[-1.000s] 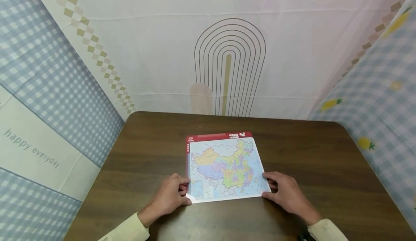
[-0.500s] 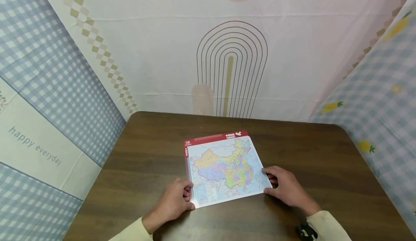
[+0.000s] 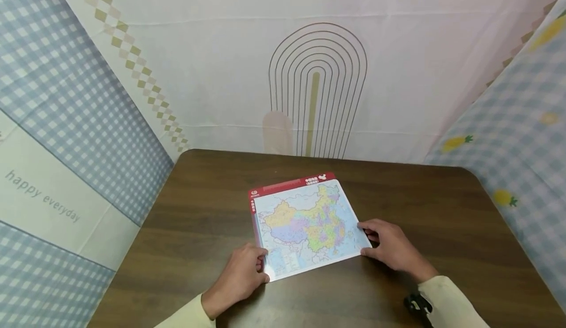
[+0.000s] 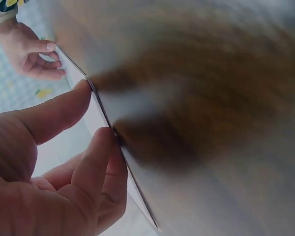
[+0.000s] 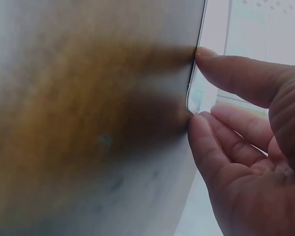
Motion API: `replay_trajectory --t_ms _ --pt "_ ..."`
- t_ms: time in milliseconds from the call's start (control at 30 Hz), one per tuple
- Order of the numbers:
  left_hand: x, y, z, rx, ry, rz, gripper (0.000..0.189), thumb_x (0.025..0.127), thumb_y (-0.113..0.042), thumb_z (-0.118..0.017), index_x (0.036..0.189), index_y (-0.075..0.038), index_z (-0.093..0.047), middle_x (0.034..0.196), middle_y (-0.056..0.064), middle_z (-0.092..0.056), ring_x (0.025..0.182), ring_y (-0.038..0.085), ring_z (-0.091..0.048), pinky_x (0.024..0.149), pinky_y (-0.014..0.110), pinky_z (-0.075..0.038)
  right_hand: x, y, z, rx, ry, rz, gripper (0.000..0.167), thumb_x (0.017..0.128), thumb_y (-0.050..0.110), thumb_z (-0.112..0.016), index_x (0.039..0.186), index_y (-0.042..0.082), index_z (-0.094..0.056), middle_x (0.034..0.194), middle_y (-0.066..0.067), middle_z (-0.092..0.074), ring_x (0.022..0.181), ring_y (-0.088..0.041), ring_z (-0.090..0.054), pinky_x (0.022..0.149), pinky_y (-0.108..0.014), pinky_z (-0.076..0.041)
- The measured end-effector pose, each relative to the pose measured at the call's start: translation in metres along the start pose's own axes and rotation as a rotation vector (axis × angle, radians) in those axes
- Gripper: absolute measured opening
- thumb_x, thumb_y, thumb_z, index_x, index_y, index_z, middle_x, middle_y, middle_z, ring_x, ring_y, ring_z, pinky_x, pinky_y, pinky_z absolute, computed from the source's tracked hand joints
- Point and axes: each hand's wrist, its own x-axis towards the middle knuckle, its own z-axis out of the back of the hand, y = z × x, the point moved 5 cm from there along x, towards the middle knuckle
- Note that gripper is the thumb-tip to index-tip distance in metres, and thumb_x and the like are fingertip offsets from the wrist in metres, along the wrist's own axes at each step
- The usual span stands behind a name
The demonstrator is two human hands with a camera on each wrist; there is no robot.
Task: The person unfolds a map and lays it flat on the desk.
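Observation:
A thin map sheet of China (image 3: 305, 230) with a red header strip lies face up on the brown wooden table (image 3: 199, 210), slightly turned. My left hand (image 3: 242, 274) holds its near left corner, thumb at the near edge and index finger on the left side. At the near right corner, my right hand (image 3: 393, 247) does the same with thumb and index finger. In the left wrist view, the thumb and fingertips of the left hand (image 4: 83, 162) meet the sheet's thin edge. The right wrist view has the right hand (image 5: 246, 147) touching the edge beside a rounded corner.
A white cloth (image 3: 212, 72) with an arch pattern hangs behind the table. Blue checked cloths flank it on the left (image 3: 79, 72) and on the right (image 3: 522, 136). A dark device (image 3: 417, 306) sits at the right wrist.
The map has turned counterclockwise on the table. My right hand has moved away from me with its corner, while the left has come slightly nearer and to the right.

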Motion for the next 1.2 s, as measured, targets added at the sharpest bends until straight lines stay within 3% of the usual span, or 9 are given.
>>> replay_trajectory --t_ms 200,367,500,733,800,1033,1200 --pt "0.000 -0.005 -0.006 -0.005 0.031 0.019 0.046 0.072 -0.009 -0.097 0.110 0.005 -0.077 0.081 0.001 -0.057 0.074 0.014 -0.047 0.063 0.024 -0.037 0.008 -0.002 0.004 -0.014 0.011 0.029 0.059 0.084 0.009 -0.090 0.138 -0.001 -0.066 0.131 -0.015 -0.069 0.108 -0.022 -0.072 0.085 -0.033 -0.062" --pt "-0.004 -0.015 -0.011 0.052 0.018 -0.029 0.034 0.070 -0.013 -0.099 0.095 -0.003 -0.077 0.071 -0.005 -0.050 0.068 0.010 -0.043 0.060 0.023 -0.033 0.013 -0.004 0.010 -0.045 0.009 0.064 0.058 0.084 0.007 -0.089 0.137 -0.002 -0.066 0.132 -0.018 -0.069 0.108 -0.025 -0.072 0.086 -0.038 -0.062" --pt "-0.008 -0.023 -0.016 0.091 0.016 -0.060 0.029 0.070 -0.017 -0.099 0.081 -0.011 -0.073 0.072 -0.008 -0.049 0.067 0.007 -0.042 0.059 0.022 -0.035 0.019 -0.006 0.012 -0.082 0.004 0.097 0.056 0.085 0.004 -0.087 0.137 -0.002 -0.066 0.132 -0.019 -0.069 0.109 -0.028 -0.072 0.088 -0.041 -0.062" --pt "-0.013 -0.030 -0.025 0.076 0.017 -0.074 0.033 0.071 -0.018 -0.099 0.072 -0.016 -0.066 0.067 -0.011 -0.047 0.062 0.004 -0.040 0.057 0.020 -0.034 0.029 -0.010 0.011 -0.116 0.007 0.083 0.053 0.089 0.005 -0.084 0.139 0.001 -0.066 0.135 -0.019 -0.068 0.111 -0.029 -0.070 0.092 -0.047 -0.060" --pt "-0.014 -0.031 -0.026 0.063 0.015 -0.074 0.032 0.070 -0.019 -0.099 0.072 -0.016 -0.067 0.065 -0.011 -0.047 0.060 0.003 -0.039 0.056 0.020 -0.033 0.030 -0.012 0.011 -0.111 0.001 0.071 0.052 0.090 0.005 -0.083 0.139 0.002 -0.067 0.135 -0.018 -0.069 0.112 -0.029 -0.070 0.092 -0.048 -0.060" --pt "-0.015 -0.034 -0.031 0.033 0.045 -0.055 0.034 0.074 -0.020 -0.097 0.099 -0.003 -0.081 0.072 -0.008 -0.053 0.067 0.004 -0.043 0.060 0.020 -0.038 0.032 -0.016 0.012 -0.100 -0.040 0.062 0.047 0.091 0.004 -0.081 0.137 0.003 -0.069 0.135 -0.018 -0.069 0.114 -0.032 -0.070 0.093 -0.050 -0.059" --pt "-0.015 -0.035 -0.031 -0.003 0.059 -0.040 0.033 0.075 -0.018 -0.096 0.100 -0.001 -0.081 0.074 -0.007 -0.057 0.066 0.003 -0.045 0.060 0.020 -0.039 0.031 -0.015 0.013 -0.109 -0.048 0.058 0.045 0.092 0.004 -0.080 0.136 0.003 -0.069 0.135 -0.018 -0.069 0.115 -0.033 -0.070 0.095 -0.052 -0.059"
